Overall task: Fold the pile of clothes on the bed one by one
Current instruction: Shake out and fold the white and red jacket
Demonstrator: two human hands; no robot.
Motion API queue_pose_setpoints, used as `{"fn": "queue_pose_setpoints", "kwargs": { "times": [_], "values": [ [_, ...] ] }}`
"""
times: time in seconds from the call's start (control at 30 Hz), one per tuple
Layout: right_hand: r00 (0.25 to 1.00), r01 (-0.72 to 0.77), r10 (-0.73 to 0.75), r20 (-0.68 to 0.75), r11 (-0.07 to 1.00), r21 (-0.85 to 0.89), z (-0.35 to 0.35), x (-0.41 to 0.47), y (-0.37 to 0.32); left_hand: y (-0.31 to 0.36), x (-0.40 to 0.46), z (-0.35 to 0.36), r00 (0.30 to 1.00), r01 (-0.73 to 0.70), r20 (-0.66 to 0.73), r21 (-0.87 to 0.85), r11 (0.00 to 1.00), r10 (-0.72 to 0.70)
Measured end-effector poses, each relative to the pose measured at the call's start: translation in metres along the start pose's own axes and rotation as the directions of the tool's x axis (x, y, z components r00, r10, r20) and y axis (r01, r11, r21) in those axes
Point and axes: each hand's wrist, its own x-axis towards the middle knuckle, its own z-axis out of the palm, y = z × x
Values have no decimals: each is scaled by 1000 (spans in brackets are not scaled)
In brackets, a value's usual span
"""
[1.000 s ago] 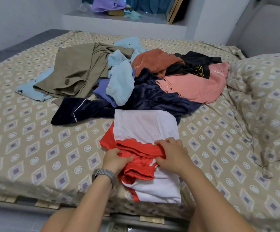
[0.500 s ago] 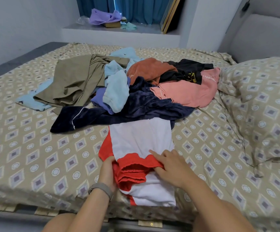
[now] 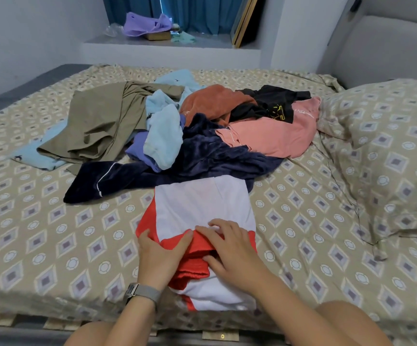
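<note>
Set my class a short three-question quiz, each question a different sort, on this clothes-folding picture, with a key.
1. True or false: both hands rest on the red and white garment.
2. Which wrist wears the watch? A) left B) right
3. Fill in: the dark navy garment lies directly ____ the red and white one, farther from the person.

Key
1. True: the left hand and right hand press flat on its folded red part.
2. A
3. behind
</note>
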Motion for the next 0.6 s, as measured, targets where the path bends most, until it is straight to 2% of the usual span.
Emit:
{"fn": "queue_pose_setpoints", "kwargs": {
  "times": [0.03, 0.1, 0.17, 0.23, 0.27, 0.33, 0.37, 0.43, 0.5, 0.57, 0.6],
  "values": [
    [998, 55, -55, -3, 998, -40, -1, 3, 0, -4, 0, -2, 998, 5, 56, -11, 1000, -5],
    [994, 106, -107, -7, 991, -77, -1, 10, -3, -12, 2, -6, 984, -6, 176, 78, 997, -8],
    [987, 78, -80, -142, 997, -15, -1, 19, -5, -12, 1, -9, 959, -37, 284, 56, 998, 19],
    [947, -75, 132, -293, 977, 198, -6, 27, -9, -14, 3, -9, 931, -24, 363, -29, 999, 32],
    [900, -152, 274, -338, 926, 346, -9, 31, -9, -15, 4, -7, 932, -30, 360, -42, 999, 44],
    [804, -192, 464, -372, 795, 575, -18, 36, -11, -22, 7, 1, 942, -117, 315, -14, 993, 116],
    [796, -180, 478, -370, 772, 609, -22, 38, -12, -21, 6, 5, 940, -157, 304, -7, 988, 152],
    [873, -140, 365, -325, 823, 550, -27, 36, -18, -22, 7, 14, 940, -205, 271, -38, 978, 208],
    [960, -101, 199, -198, 903, 419, -24, 30, -25, -20, 10, 20, 940, -242, 239, -35, 970, 244],
    [995, -71, 88, -55, 964, 258, -17, 24, -34, -19, 13, 21, 962, -228, 156, -1, 974, 225],
    [997, -80, 81, -1, 980, 181, -12, 22, -38, -18, 15, 20, 977, -199, 73, 8, 980, 198]
  ]
}}
